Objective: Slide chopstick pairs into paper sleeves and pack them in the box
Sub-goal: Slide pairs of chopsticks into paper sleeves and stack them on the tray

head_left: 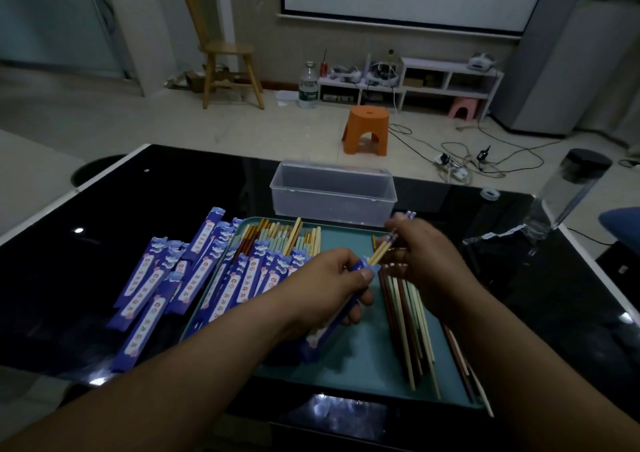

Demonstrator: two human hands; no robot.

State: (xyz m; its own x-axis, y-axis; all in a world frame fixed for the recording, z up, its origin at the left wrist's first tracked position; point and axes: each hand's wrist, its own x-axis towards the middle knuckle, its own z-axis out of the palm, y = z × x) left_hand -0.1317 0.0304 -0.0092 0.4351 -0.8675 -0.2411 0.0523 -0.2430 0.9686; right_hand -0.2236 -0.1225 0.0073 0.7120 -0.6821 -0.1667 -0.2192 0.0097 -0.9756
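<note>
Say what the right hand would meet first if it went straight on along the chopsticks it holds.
Probably the blue paper sleeve gripped by the left hand; the chopstick pair that the right hand pinches already has its tips at the sleeve's mouth.

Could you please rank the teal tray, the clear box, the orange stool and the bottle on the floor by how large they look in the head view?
1. teal tray
2. clear box
3. orange stool
4. bottle on the floor
The stool and bottle stand farther away, so this holds for looks only.
</note>
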